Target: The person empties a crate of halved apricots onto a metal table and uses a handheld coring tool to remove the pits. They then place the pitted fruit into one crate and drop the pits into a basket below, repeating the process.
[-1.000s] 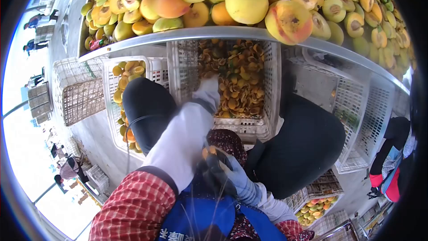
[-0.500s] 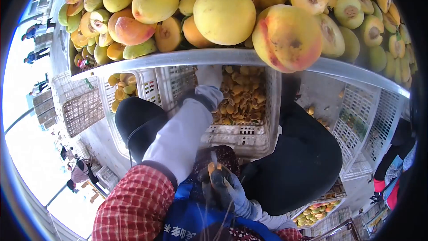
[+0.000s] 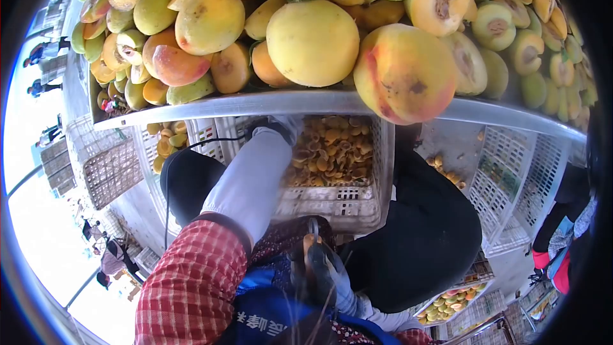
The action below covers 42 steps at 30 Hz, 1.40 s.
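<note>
Whole and halved peaches (image 3: pixel 313 43) are heaped on a metal-edged table (image 3: pixel 255 103) across the top. My left arm, in a white sleeve, reaches down under the table edge; my left hand (image 3: pixel 285 126) is mostly hidden there, over the left side of a white crate (image 3: pixel 338 206) of peach pieces (image 3: pixel 332 150). Low in the middle, near my lap, my right hand (image 3: pixel 325 275), in a dark-fingered glove, is closed round a small tool with a metal tip (image 3: pixel 313 225).
My knees flank the crate. Another crate of peach pieces (image 3: pixel 167 137) stands at left, with empty-looking crates (image 3: pixel 115 169) beyond. White crates (image 3: pixel 507 166) stand at right, near a person's dark-clothed legs (image 3: pixel 555 217). More people are far left.
My left hand has moved further under the table edge, leftward and away from the middle of the crate. The view has shifted slightly. My right hand stays near my lap with the tool.
</note>
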Available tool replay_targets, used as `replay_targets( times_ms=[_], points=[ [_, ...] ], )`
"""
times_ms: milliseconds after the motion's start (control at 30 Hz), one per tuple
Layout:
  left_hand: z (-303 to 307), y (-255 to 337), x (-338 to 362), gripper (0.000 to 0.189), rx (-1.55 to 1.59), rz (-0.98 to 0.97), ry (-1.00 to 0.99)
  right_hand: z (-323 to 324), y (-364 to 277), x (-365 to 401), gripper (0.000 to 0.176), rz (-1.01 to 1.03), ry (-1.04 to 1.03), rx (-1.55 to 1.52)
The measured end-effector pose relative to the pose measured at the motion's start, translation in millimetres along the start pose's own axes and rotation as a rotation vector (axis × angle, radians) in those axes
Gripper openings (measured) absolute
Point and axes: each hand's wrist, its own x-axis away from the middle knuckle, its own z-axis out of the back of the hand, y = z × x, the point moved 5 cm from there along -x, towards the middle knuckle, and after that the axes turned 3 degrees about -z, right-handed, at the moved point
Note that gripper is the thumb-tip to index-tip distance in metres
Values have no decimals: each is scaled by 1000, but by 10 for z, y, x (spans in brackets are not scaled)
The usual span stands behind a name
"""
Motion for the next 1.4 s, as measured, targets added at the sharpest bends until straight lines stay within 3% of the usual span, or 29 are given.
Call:
replay_targets(
  times_ms=[100,167,300,333,433,533,600,633,700,800,1000,1133,1233,1300,1333,1400],
  points=[
    [-15,5,72,41,524,32,-43,-162,-45,56,32,-13,22,131],
    [67,54,251,41,817,63,-90,-48,51,49,33,-107,-53,43],
    [654,711,1075,50,897,99,-79,-138,71,186,39,-133,-89,94],
    [678,691,1175,37,780,178,-8,-120,89,179,39,-101,-122,125],
    [834,1160,1633,22,252,-356,63,-149,90,215,39,-1,-139,223],
    [1465,2407,2550,10,253,-798,214,-104,74,292,38,102,-139,309],
    [1775,2873,2870,13,101,-1139,392,-126,52,411,41,268,-72,388],
    [1885,3063,2947,34,40,-1256,447,-134,49,454,42,337,-62,387],
    [1985,3494,3072,57,-211,-1243,499,-103,25,503,45,472,-37,374],
    [1694,3747,2818,66,-790,-1133,342,-67,-42,548,47,547,-115,405],
    [1706,3894,2463,58,-807,-1267,37,-60,-149,546,46,431,-177,310],
    [1957,3795,2454,54,-391,-1282,49,-21,-196,527,42,376,-126,227],
    [2197,3485,2603,65,186,-1089,-107,18,-253,511,39,425,-119,181],
    [2275,3138,2764,74,630,-1031,-395,-49,-299,570,37,509,-57,127],
    [2301,2953,2892,81,750,-903,-511,-56,-339,585,36,660,-65,233],
    [2363,2680,3137,80,985,-751,-612,-183,-342,669,35,765,-69,286]
  ],
)
